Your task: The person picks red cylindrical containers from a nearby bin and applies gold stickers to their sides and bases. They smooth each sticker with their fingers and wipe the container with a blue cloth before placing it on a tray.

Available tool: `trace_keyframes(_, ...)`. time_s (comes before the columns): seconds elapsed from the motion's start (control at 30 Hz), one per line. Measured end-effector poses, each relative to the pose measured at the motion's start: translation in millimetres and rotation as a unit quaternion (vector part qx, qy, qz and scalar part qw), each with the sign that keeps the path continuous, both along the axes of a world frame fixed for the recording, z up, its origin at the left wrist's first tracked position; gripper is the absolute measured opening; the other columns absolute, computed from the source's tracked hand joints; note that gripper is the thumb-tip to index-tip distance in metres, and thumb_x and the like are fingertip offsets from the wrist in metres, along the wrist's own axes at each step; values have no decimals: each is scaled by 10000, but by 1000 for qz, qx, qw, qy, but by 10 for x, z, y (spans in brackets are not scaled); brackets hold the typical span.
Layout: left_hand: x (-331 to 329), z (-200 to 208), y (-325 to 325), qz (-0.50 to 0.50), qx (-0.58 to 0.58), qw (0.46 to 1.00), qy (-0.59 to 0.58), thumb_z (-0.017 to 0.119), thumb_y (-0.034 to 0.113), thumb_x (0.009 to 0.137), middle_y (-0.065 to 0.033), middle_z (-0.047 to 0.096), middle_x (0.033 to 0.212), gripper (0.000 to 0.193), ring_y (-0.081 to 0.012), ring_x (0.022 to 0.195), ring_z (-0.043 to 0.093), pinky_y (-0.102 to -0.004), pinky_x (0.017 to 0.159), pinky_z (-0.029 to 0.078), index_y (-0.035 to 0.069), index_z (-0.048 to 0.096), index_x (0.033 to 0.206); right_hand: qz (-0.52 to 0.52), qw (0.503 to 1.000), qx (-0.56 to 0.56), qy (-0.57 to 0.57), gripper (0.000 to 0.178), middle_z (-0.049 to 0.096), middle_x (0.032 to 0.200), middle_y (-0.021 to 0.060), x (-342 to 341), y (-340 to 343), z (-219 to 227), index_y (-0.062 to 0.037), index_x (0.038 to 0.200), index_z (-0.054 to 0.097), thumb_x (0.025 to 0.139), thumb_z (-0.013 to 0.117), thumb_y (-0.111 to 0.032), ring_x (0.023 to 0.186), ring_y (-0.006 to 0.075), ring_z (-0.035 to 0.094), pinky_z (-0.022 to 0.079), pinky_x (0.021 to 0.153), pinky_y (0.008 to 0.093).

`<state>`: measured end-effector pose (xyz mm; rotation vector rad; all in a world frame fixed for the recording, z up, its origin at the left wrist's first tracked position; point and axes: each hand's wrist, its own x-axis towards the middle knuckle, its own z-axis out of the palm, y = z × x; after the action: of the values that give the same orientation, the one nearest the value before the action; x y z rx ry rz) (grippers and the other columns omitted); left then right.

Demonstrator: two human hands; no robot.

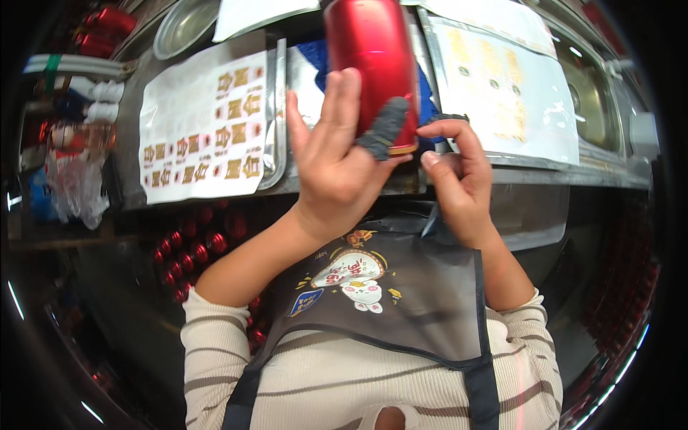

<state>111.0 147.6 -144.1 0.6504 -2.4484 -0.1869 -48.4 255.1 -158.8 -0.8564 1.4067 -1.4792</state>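
Observation:
A glossy red metal cylinder [369,64], like the body of a flask, lies on a blue cloth [426,93], its gold-rimmed end toward me. My left hand [337,158] rests against its left side with the fingers stretched out. A dark grey cover wraps the left thumb, which lies across the cylinder near the rim. To the right of that rim, my right hand [462,179] has its index finger bent and its thumb raised, with a gap between the tips. Something dark shows behind the right index finger. I make out nothing held in it.
A white sheet of gold and red stickers [204,136] lies left on a metal tray [276,158]. Right is another sheet with pale gold marks [494,93]. A metal bowl [188,29] stands far left. Several shiny red pieces [197,251] sit below the bench edge.

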Motion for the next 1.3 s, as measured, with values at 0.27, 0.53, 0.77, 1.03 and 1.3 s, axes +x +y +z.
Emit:
trace_keyframes(0.27, 195, -109, 88, 14, 108, 992, 65, 844, 208, 758, -326, 440, 1463, 601, -420, 1345, 482, -636, 1115, 242, -42, 634, 1263, -63, 952, -92, 284, 528, 493, 1019, 59, 157, -154, 62, -2, 1162, 515, 765, 830, -150, 562, 35, 401, 322, 496, 206)
trace_keyframes(0.53, 430, -233, 263, 16, 107, 994, 14, 807, 169, 807, -308, 431, 1480, 408, -428, 1353, 469, -668, 1108, 213, -35, 688, 1140, -113, 938, -99, 313, 467, 574, 949, 115, 199, -279, 3, -27, 1063, 529, 771, 802, -268, 814, 295, 585, 509, 618, 366)
trace_keyframes(0.77, 417, -192, 250, 15, 105, 994, 11, 799, 166, 819, -309, 422, 1487, 408, -427, 1348, 476, -666, 1117, 194, -44, 682, 1149, -120, 950, -96, 272, 432, 570, 932, 115, 189, -288, -15, -33, 1041, 532, 786, 791, -267, 798, 299, 590, 507, 601, 369)
trace_keyframes(1.03, 398, -195, 237, 12, 83, 996, -8, 797, 118, 810, -301, 416, 1497, 389, -453, 1353, 464, -680, 1115, 175, 12, 692, 1169, -129, 938, -112, 300, 456, 542, 955, 98, 208, -304, 8, -27, 1065, 511, 783, 794, -245, 747, 225, 532, 461, 563, 332)
trace_keyframes(1.3, 364, -131, 190, -10, 61, 998, -26, 801, 106, 793, -304, 385, 1518, 391, -460, 1361, 454, -690, 1106, 148, 38, 699, 1164, -106, 939, -136, 298, 421, 511, 979, 90, 162, -275, -17, -5, 1112, 491, 841, 767, -173, 618, 109, 461, 387, 513, 258)
